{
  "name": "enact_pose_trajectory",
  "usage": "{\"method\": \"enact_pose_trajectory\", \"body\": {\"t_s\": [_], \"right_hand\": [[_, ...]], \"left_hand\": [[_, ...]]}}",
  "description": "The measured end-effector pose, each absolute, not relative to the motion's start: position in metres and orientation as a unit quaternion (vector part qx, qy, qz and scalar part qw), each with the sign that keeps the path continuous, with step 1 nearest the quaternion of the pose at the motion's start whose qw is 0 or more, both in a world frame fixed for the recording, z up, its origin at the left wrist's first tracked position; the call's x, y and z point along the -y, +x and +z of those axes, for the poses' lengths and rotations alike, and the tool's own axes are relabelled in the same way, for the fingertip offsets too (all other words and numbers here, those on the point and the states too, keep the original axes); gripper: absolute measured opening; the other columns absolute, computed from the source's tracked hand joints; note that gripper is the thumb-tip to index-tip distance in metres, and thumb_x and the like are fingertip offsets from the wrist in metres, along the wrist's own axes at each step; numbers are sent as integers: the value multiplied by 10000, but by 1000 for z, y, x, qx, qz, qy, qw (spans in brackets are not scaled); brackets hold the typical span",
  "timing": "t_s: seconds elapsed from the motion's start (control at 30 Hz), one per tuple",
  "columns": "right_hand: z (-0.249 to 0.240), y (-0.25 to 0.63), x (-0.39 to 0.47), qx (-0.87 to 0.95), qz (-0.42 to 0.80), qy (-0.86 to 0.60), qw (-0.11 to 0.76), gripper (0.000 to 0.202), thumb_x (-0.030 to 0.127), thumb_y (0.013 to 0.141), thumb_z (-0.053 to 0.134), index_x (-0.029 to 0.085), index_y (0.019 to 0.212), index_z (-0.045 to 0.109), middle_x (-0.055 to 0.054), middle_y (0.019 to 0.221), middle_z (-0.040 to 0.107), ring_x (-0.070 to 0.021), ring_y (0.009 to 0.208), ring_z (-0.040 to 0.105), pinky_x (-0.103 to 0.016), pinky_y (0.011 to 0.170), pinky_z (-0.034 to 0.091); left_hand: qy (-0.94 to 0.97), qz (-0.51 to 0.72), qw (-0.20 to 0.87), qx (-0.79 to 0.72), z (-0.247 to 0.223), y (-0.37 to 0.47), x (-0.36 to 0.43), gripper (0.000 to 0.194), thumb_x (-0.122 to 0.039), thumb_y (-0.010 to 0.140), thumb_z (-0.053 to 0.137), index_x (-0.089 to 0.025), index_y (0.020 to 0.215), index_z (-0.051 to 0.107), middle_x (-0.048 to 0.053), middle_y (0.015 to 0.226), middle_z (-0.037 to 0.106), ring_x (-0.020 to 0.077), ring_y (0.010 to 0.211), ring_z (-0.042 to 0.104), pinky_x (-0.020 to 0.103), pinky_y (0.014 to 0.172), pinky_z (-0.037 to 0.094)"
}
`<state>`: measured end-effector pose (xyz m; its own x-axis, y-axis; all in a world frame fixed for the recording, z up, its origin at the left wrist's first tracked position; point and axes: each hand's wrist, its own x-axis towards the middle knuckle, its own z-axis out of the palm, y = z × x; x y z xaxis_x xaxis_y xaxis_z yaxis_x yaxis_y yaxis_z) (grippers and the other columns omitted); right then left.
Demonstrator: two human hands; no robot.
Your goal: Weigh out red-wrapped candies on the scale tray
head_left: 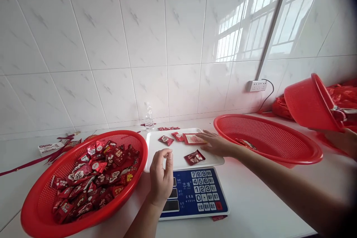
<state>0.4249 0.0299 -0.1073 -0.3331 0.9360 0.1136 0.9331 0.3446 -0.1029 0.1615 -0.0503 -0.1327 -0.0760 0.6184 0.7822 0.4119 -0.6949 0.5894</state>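
My left hand (162,174) is raised over the left side of a blue electronic scale (195,193), its fingers curled in with the thumb upright. Whatever it may hold is hidden. My right hand (217,144) reaches across the white weighing tray (173,161), fingers stretched out at the right end of a flat red packet (192,138). Also on the tray are a dark red wrapped snack (194,157) near the front, another wrapped snack (166,140) at the left and a small red sachet (177,136).
A red basket (139,156) full of wrapped snacks stands left. Another red basket (304,152), with a packet (245,144) inside, stands right. At far right another person's hand (350,141) is at a tilted red basket (304,104). A clear bottle (149,117) stands near the tiled wall.
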Motion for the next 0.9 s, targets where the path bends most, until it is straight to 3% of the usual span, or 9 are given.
{"method": "enact_pose_trajectory", "body": {"t_s": [0.13, 0.27, 0.33, 0.53, 0.7, 0.8, 0.9], "right_hand": [[-107, 407, -28, 817, 5, -571, 85, 401, 394, 913, 413, 242, 1247, 575, -100, 1251, 613, -258, 1085, 601, -371, 871, 479], [-106, 407, -26, 806, -43, -582, 104, 327, 306, 934, 356, 222, 943, 672, -88, 976, 691, -228, 873, 638, -315, 720, 462], [-102, 413, -25, 787, -70, -601, 119, 314, 290, 930, 355, 218, 905, 660, -80, 932, 692, -216, 811, 633, -294, 656, 436], [-71, 456, -24, 674, -135, -701, 189, 383, 316, 949, 240, 207, 995, 604, -101, 1087, 661, -239, 836, 626, -291, 546, 376], [-54, 498, -19, 619, -149, -749, 183, 415, 287, 934, 219, 188, 884, 619, -187, 940, 671, -275, 719, 610, -350, 542, 377], [-58, 498, -22, 633, -146, -740, 173, 421, 280, 928, 235, 167, 924, 641, -238, 1022, 648, -339, 870, 609, -413, 630, 427], [-71, 472, -34, 690, -115, -696, 163, 380, 311, 920, 322, 154, 1090, 624, -200, 1205, 603, -336, 1068, 570, -426, 777, 463]], "left_hand": [[675, 625, 83, -384, -132, 161, 50, 172, -259, 946, 434, -177, 955, 585, 58, 852, 663, 161, 801, 644, 279, 723, 525], [677, 625, 90, -378, -134, 162, 50, 180, -270, 946, 435, -181, 958, 591, 61, 858, 665, 165, 801, 645, 284, 724, 529], [678, 625, 91, -376, -135, 162, 50, 180, -270, 947, 433, -184, 959, 591, 65, 863, 664, 168, 804, 644, 290, 722, 530], [673, 630, 93, -376, -134, 163, 51, 181, -274, 947, 431, -186, 958, 589, 64, 850, 661, 171, 797, 642, 297, 723, 532], [678, 629, 98, -368, -134, 164, 52, 174, -264, 947, 433, -187, 955, 589, 60, 846, 659, 166, 793, 641, 284, 719, 530], [679, 630, 97, -364, -135, 165, 53, 159, -245, 946, 435, -188, 961, 583, 55, 852, 656, 159, 799, 638, 279, 729, 528], [680, 629, 95, -365, -134, 165, 54, 156, -239, 946, 436, -191, 960, 583, 55, 853, 658, 159, 802, 641, 278, 729, 530]]}}
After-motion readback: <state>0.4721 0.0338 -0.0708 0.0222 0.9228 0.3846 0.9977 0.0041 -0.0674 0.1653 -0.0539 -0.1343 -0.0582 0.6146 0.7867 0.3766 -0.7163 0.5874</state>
